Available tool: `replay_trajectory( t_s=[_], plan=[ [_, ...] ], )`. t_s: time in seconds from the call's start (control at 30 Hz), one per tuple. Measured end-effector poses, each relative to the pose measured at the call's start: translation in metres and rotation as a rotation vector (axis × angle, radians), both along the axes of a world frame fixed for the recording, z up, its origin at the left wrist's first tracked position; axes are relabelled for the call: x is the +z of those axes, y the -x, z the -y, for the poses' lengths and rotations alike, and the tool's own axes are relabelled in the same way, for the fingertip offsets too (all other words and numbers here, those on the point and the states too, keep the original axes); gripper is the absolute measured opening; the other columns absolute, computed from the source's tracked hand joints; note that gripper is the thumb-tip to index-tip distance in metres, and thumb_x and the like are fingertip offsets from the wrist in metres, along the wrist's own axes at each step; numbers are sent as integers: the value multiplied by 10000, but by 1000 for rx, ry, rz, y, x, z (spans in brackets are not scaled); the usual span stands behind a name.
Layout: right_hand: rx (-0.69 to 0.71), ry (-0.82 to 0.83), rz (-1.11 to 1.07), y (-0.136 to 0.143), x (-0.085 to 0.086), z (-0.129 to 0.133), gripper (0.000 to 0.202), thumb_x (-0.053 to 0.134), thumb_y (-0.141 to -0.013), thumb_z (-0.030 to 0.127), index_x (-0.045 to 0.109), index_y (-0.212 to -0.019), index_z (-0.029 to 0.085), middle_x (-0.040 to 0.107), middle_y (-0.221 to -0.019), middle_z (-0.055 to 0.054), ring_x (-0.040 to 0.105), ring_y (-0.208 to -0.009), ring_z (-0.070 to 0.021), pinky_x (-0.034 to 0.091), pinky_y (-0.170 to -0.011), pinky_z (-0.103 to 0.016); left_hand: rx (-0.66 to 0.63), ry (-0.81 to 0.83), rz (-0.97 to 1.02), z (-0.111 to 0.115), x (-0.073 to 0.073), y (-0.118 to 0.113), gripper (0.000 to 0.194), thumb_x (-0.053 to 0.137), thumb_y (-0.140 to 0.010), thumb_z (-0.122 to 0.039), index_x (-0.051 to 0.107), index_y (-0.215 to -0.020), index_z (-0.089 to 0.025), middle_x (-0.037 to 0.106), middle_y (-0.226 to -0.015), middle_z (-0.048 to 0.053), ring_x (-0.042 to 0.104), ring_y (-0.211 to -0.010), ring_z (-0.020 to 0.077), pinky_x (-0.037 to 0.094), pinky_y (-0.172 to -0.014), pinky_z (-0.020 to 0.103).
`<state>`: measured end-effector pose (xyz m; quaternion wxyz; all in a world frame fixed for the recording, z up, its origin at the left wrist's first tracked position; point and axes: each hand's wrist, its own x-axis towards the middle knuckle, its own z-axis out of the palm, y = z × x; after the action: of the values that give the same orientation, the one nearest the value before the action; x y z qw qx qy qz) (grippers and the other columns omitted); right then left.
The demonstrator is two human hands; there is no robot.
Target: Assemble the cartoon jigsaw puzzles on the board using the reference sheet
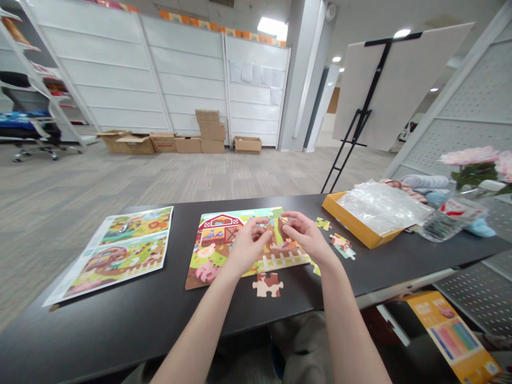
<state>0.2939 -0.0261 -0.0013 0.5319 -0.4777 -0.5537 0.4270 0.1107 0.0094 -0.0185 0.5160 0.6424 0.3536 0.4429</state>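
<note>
Two hands, left hand [247,246] and right hand [304,234], press loosely curled fingers on the farm puzzle [224,248] mid-frame, gripping nothing, on a black table [120,320]; grey carpet, cardboard boxes [180,140] behind

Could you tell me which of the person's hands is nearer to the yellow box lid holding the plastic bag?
The right hand is nearer: it rests on the farm puzzle just left of the yellow box lid. The left hand lies farther left over the puzzle.

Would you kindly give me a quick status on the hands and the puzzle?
Left hand and right hand pressing on farm puzzle. Loose piece beside it. Nothing obstructing.
</note>
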Motion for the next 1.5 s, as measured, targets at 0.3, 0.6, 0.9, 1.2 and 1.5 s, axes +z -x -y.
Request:
replay_trajectory(
  t_s=[0.3, 0.6, 0.9, 1.2, 1.5],
  plan=[
    [-252, -30, 133, -23, -16, -9, 475, 666, -789, 374, 584, -1225, 203, 667, -764, 10, 596, -642, -154, 478, -630, -291, 124, -221, -310, -2, -6, 6, 135, 597, -893, -226, 642, -1021, -216, 753, -902, 51, 725, -871, 217, 538, -810, 343],
    [-260, -47, 332, -30, -31, -16, 358, 581, -811, 299, 662, -1154, 235, 657, -803, -9, 619, -688, -176, 491, -684, -320, 69, -591, -812, 9, -5, -1, 161, 534, -959, -226, 693, -976, -219, 766, -1000, 77, 714, -929, 258, 509, -806, 350],
    [-221, -6, 394, -43, -37, -14, 351, 603, -803, 281, 682, -1138, 209, 700, -781, -16, 657, -729, -192, 514, -707, -323, 19, -642, -847, 9, -6, 1, 157, 558, -934, -214, 715, -937, -209, 754, -978, 89, 697, -942, 268, 510, -810, 358],
    [-186, 50, 475, -53, -38, -11, 391, 576, -795, 273, 697, -1155, 181, 705, -763, -29, 608, -649, -162, 451, -585, -262, -42, -689, -911, 9, -7, 3, 148, 580, -926, -201, 726, -905, -201, 745, -947, 67, 687, -918, 244, 511, -768, 335],
    [-232, 108, 457, -55, -38, -11, 381, 579, -763, 291, 662, -1120, 186, 723, -818, -48, 648, -708, -192, 469, -601, -282, -60, -668, -916, 9, -9, 1, 159, 571, -939, -218, 730, -934, -207, 754, -980, 76, 687, -954, 240, 519, -825, 338]
  ],
)
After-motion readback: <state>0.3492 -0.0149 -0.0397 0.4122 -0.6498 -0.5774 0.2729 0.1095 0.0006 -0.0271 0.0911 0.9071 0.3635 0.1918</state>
